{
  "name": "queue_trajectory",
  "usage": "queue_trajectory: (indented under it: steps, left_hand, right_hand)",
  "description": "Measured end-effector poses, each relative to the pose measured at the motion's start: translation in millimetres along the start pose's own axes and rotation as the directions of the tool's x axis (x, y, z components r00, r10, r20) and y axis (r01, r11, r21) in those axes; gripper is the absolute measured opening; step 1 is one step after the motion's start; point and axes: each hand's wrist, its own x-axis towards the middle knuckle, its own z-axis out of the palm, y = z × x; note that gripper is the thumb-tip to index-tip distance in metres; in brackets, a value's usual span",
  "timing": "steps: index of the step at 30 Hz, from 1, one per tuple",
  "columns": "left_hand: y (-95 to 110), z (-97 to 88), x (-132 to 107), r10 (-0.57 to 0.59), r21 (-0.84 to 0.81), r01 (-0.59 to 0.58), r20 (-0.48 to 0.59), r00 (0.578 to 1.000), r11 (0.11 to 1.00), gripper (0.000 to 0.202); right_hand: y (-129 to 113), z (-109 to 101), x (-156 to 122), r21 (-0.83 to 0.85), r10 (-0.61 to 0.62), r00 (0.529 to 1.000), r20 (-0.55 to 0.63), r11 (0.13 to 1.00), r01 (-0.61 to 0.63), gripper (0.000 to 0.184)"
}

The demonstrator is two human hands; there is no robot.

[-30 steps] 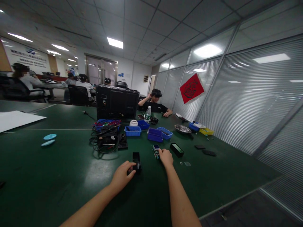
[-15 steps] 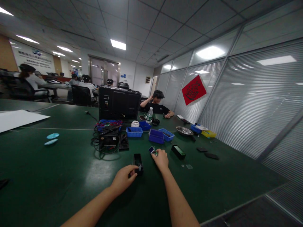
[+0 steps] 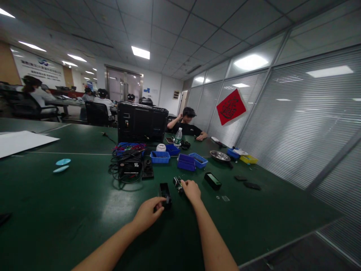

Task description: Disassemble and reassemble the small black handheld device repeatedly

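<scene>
As the right hand (image 3: 192, 191) holds electronics (image 3: 177, 183), dark characters (image 3: 229, 107) mark a red poster (image 3: 238, 108).

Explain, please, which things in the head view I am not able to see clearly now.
All in the head view:
Circuit module: partly hidden by the right hand; its markings are too small to read.
Black case: the left hand covers part of its near side, so the exact contact is unclear.
White sheet: cut off by the left edge.
Dark object: cut off there too, so unidentifiable.
</scene>
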Motion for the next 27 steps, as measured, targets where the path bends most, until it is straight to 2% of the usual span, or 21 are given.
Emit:
queue_trajectory:
  steps: [6,12,22,27]
  left_hand:
    - [-2,-0.4,1,0.013,0.006,-0.013,0.001,1.000,1.000,0.031]
    - [-2,0.2,1,0.014,0.012,-0.014,0.005,1.000,1.000,0.032]
    - [1,-1.4,-2,0.093,-0.042,-0.091,0.056,0.994,0.995,0.038]
    - [2,-1.3,-3,0.113,-0.047,-0.109,0.074,0.991,0.993,0.042]
  right_hand:
    - [-11,8,-8,-0.030,-0.106,0.992,-0.063,0.994,0.104,0.036]
    - [-15,13,-10,0.044,-0.218,0.959,-0.179,0.972,0.229,0.028]
    - [-16,12,-11,0.177,-0.242,0.953,-0.181,0.945,0.274,0.024]
    - [-25,13,-16,0.149,-0.376,0.910,-0.176,0.903,0.402,0.024]
